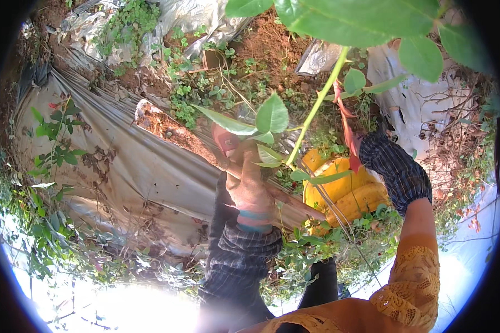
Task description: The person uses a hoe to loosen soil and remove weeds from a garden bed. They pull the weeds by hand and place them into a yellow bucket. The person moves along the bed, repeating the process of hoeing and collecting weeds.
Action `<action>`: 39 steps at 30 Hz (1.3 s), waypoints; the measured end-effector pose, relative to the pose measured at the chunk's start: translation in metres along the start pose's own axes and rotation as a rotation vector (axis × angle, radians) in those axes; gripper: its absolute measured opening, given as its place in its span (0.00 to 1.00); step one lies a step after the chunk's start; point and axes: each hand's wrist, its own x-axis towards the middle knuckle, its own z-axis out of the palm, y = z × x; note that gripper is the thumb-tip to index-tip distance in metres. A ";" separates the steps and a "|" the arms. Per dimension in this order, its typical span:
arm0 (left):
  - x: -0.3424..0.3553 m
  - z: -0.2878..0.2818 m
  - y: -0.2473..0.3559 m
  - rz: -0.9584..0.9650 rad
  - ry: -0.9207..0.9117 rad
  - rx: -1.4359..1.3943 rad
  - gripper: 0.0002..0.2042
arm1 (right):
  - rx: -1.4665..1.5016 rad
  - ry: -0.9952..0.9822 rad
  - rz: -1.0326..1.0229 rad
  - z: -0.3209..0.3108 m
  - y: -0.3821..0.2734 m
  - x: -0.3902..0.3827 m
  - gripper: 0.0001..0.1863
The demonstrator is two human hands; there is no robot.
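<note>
Wooden handle [295,203], left fingers [251,167] curled around

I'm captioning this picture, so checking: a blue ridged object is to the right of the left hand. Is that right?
The colour is wrong: the head view shows the ridged object is yellow, not blue. It is to the right of the left hand.

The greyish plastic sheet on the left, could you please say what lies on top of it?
Dry brown leaves lie scattered on the sheet; the left sleeve hides part of it, and whatever is underneath cannot be seen.
</note>
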 end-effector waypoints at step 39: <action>0.021 -0.016 0.015 0.065 0.173 -0.021 0.15 | 1.234 0.430 -0.308 -0.135 -0.112 0.171 0.08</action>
